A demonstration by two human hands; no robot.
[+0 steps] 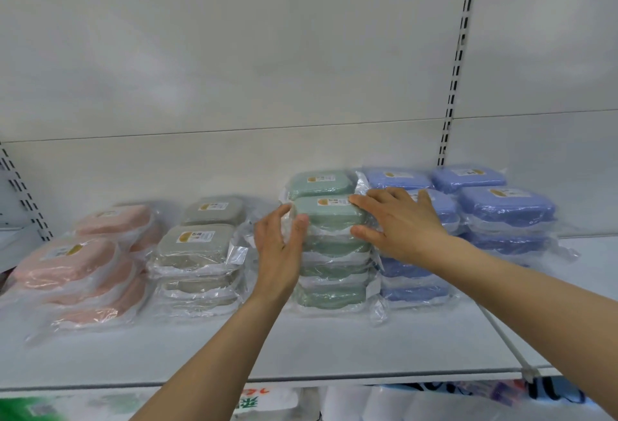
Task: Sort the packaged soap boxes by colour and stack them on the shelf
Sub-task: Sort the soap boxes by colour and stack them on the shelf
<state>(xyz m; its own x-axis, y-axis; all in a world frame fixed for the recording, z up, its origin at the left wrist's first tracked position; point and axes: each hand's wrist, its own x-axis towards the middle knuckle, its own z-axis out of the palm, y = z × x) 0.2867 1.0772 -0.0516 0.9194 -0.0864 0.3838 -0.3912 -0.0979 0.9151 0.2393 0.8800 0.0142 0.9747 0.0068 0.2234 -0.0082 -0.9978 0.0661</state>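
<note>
1. My left hand (279,247) lies flat with straight fingers against the left side of the front green stack (331,253). My right hand (398,223) is spread over the top box's right end, fingers on top and thumb against its side, so the stack sits pressed between the two palms.
2. I judge these boxes light and rigid, but the loose clear wrap looks slick. A tall pile could slide layer on layer, so I'd hold at the short ends, low on the pile, and squeeze evenly.
3. The green stack stands mid-shelf (301,353), several boxes high, with a second green stack (317,181) just behind it.
4. Left of the green stack sit the grey boxes (197,247), with the pink boxes (67,260) farther left. The blue boxes (505,206) are just to its right.
5. Each box is a rounded rectangle in crinkled plastic, with a small label on top.
</note>
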